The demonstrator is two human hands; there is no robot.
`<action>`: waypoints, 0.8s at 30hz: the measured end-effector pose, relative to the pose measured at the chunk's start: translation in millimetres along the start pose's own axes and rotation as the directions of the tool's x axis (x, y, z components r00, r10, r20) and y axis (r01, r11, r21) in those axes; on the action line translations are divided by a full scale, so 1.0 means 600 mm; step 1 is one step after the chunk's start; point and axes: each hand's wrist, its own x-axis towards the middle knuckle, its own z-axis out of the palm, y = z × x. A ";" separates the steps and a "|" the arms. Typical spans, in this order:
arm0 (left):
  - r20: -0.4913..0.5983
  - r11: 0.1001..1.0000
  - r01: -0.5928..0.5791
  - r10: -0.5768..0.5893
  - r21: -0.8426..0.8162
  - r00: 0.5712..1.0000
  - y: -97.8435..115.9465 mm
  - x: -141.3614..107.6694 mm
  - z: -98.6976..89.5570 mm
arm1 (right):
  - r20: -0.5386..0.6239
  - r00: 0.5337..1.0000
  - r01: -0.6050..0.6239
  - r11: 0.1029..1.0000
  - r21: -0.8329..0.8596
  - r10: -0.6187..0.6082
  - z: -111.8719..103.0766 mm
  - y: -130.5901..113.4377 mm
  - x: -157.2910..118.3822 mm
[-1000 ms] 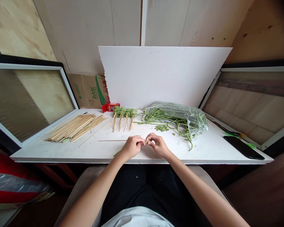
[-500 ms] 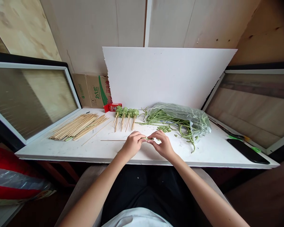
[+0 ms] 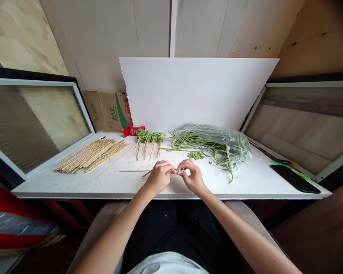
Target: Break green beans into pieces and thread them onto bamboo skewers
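Close together above the front of the table, both my hands are closed with their fingertips nearly meeting. My left hand [image 3: 160, 176] grips a long green bean [image 3: 146, 174], whose one end sticks out to the left behind the hand. My right hand [image 3: 192, 177] pinches the bean's other end between thumb and forefinger; most of it is hidden by fingers. A thin wooden skewer [image 3: 134, 171] reaches left from behind my left hand; whether it is held or lies on the table I cannot tell. Short bean pieces [image 3: 196, 155] lie just beyond my right hand.
Loose skewers [image 3: 88, 155] lie piled at left. Several skewers threaded with folded beans [image 3: 151, 136] rest at the back beside a red box [image 3: 137, 130]. A plastic bag [image 3: 217, 134] of long beans spreads right of centre. A black phone [image 3: 294, 179] lies on the white table [image 3: 246, 190].
The bean's left end now shows behind my left hand. My right fingers have curled in more around the other end. The whole view has shifted slightly.
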 end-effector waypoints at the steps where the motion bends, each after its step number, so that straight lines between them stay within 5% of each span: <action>1: 0.002 0.999 0.015 -0.015 -0.041 1.000 0.000 0.000 0.000 | -0.003 1.000 -0.018 0.999 0.029 0.018 0.002 0.001 0.000; 7: -0.001 0.985 0.064 -0.065 -0.163 0.998 0.003 0.004 -0.003 | 0.022 0.995 -0.095 0.978 0.186 0.093 0.002 0.016 0.005; 11: -0.008 0.986 0.093 -0.095 -0.139 0.995 -0.009 0.009 -0.024 | 0.125 0.970 -0.236 0.936 0.259 0.210 -0.031 0.048 0.019; 16: -0.014 0.981 0.174 -0.176 -0.080 0.984 -0.027 0.013 -0.048 | 0.077 0.929 -0.357 0.931 -0.078 0.363 -0.099 0.116 0.030; 20: 0.053 0.980 0.175 -0.171 -0.095 0.984 -0.029 0.007 -0.032 | 0.022 0.964 -0.238 0.893 -0.383 0.266 -0.120 0.153 0.023; 24: 0.112 0.972 0.213 -0.203 -0.094 0.973 -0.029 0.000 -0.016 | 0.099 0.959 -0.188 0.859 -0.476 0.265 -0.114 0.163 0.016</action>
